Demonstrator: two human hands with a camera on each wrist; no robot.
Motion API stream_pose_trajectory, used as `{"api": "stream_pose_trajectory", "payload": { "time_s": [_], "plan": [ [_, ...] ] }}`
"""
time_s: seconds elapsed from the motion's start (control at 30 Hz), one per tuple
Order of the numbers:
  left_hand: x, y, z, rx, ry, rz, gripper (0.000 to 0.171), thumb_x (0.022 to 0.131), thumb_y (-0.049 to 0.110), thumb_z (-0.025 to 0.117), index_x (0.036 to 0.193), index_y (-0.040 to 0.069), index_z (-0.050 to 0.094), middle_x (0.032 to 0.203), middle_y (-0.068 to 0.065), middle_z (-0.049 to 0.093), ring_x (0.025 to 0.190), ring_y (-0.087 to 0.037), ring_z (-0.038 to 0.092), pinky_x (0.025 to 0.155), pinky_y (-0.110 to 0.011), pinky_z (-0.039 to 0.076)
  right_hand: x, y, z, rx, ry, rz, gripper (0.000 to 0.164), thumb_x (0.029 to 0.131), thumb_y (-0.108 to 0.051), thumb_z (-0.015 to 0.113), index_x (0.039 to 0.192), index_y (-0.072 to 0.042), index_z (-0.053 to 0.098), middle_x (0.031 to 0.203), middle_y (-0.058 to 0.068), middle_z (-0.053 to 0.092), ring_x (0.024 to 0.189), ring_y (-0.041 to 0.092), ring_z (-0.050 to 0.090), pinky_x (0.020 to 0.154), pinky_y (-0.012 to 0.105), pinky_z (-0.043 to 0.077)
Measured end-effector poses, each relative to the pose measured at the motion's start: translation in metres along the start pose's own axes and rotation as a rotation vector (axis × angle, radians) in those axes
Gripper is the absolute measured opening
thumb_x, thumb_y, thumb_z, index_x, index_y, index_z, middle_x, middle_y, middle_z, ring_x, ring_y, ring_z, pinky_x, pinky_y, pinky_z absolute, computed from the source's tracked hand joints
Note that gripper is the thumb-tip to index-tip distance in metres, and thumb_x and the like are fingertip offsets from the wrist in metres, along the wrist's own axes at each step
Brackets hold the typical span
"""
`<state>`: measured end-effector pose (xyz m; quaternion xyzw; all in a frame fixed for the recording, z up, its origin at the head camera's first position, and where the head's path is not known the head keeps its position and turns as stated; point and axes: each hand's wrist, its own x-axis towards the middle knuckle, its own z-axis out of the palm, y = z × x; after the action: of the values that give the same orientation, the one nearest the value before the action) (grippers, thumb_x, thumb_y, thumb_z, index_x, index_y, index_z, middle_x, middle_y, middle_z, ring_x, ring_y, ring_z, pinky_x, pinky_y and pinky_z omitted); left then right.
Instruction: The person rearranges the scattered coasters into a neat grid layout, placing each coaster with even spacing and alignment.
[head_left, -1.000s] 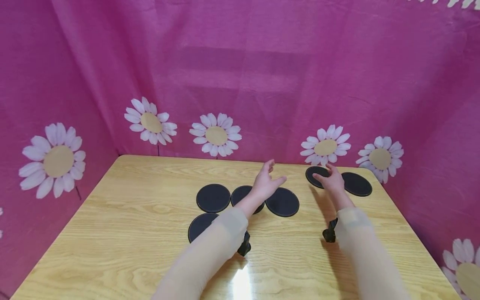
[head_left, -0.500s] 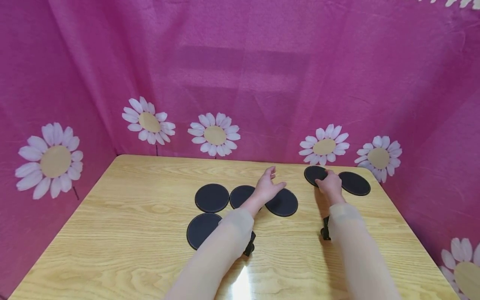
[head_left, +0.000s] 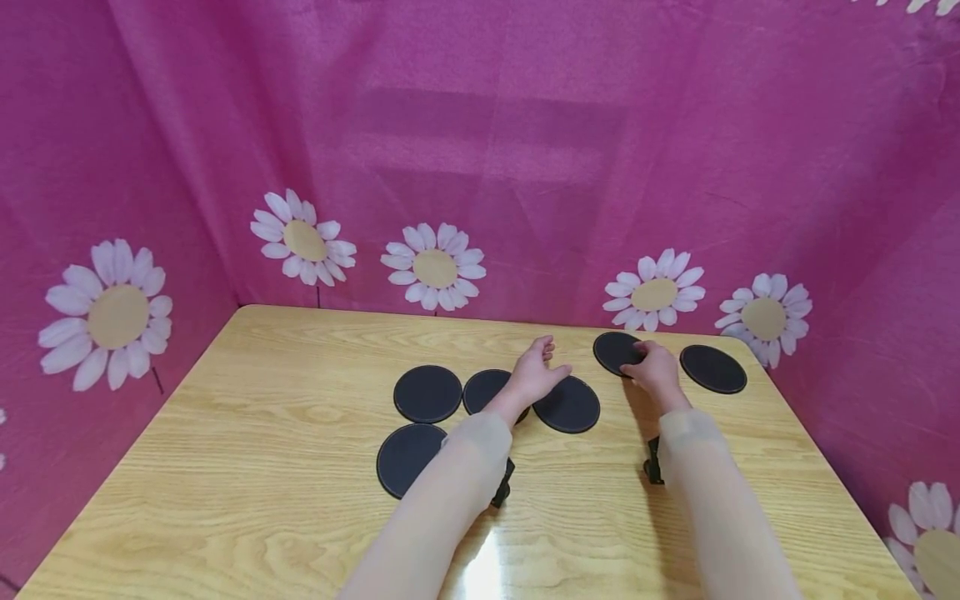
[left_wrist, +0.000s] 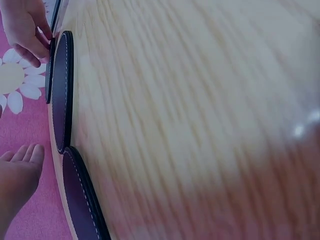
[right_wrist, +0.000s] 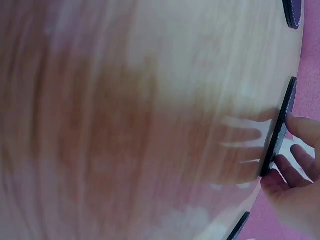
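My right hand (head_left: 654,375) is at a round black coaster (head_left: 615,352) near the table's back edge. Thumb and fingers grip its near right rim, and the right wrist view shows the hand (right_wrist: 295,185) with the thumb at one end of the coaster (right_wrist: 278,132) and fingertips at the other. Above the row of coasters my left hand (head_left: 531,375) hangs with relaxed fingers and nothing in it. Partly under it in the head view lie a middle coaster (head_left: 483,390) and a right coaster (head_left: 567,406).
Left in the row is another coaster (head_left: 427,393), with one more coaster (head_left: 405,458) just in front, partly behind the left sleeve. A further coaster (head_left: 713,369) lies near the back right corner. Pink flowered cloth (head_left: 487,167) hangs around the wooden table (head_left: 247,467).
My right hand has come down onto the back coaster, which has shifted slightly left, widening its gap from the corner coaster. My left hand has dipped a little and stays over the row.
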<state>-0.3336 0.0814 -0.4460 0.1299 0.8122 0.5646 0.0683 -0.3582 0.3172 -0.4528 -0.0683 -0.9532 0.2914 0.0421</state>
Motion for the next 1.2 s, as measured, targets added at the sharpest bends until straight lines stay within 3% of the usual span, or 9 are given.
{"api": "stream_pose_trajectory", "payload": {
  "time_s": [0.1,0.27,0.37,0.73,0.97,1.2],
  "plan": [
    [0.0,0.0,0.0,0.038,-0.014,0.003,0.063,0.092,0.02,0.061,0.145,0.004,0.032,0.142,-0.011,0.045,0.129,-0.025,0.045,0.105,-0.033,0.039,0.004,0.005,0.002,-0.002,0.02,-0.005,0.064,0.078,-0.021,0.075,0.128,0.01,0.048,0.127,0.033,0.05,0.117,0.046,0.045,0.101,0.049,0.038],
    [0.001,-0.003,0.002,0.084,-0.046,0.008,0.063,0.091,0.019,0.061,0.144,0.003,0.032,0.143,-0.013,0.044,0.13,-0.026,0.044,0.106,-0.032,0.037,0.004,0.005,0.002,0.005,-0.036,0.019,0.078,0.077,-0.028,0.076,0.135,0.01,0.04,0.133,0.033,0.044,0.121,0.047,0.041,0.104,0.049,0.035],
    [0.001,-0.005,0.002,0.076,-0.072,-0.01,0.064,0.092,0.016,0.06,0.146,0.002,0.029,0.145,-0.014,0.041,0.133,-0.026,0.041,0.108,-0.032,0.035,0.0,-0.001,0.001,0.011,-0.091,0.013,0.078,0.081,-0.025,0.073,0.139,0.009,0.035,0.138,0.032,0.039,0.126,0.047,0.037,0.108,0.052,0.03],
    [0.001,-0.006,0.001,0.132,-0.139,-0.054,0.061,0.093,0.007,0.052,0.148,0.003,0.025,0.147,-0.015,0.039,0.135,-0.024,0.037,0.11,-0.034,0.032,-0.003,-0.015,0.007,0.024,-0.122,-0.046,0.076,0.081,-0.024,0.074,0.138,0.008,0.036,0.137,0.032,0.041,0.125,0.047,0.037,0.106,0.053,0.031],
    [0.001,-0.006,0.002,0.179,-0.138,-0.039,0.061,0.087,-0.002,0.046,0.145,0.001,0.029,0.143,-0.018,0.042,0.133,-0.026,0.039,0.11,-0.033,0.031,-0.006,-0.022,0.013,0.057,-0.132,-0.119,0.073,0.08,-0.02,0.074,0.137,0.008,0.038,0.133,0.034,0.044,0.122,0.046,0.043,0.105,0.051,0.035],
    [0.003,-0.009,0.005,0.173,-0.138,-0.031,0.064,0.081,-0.007,0.044,0.143,-0.001,0.031,0.141,-0.02,0.045,0.132,-0.027,0.042,0.109,-0.032,0.033,-0.004,-0.026,0.015,0.127,-0.166,-0.105,0.069,0.083,-0.015,0.071,0.138,0.006,0.037,0.134,0.034,0.043,0.123,0.045,0.043,0.104,0.05,0.036]
  ]
}}
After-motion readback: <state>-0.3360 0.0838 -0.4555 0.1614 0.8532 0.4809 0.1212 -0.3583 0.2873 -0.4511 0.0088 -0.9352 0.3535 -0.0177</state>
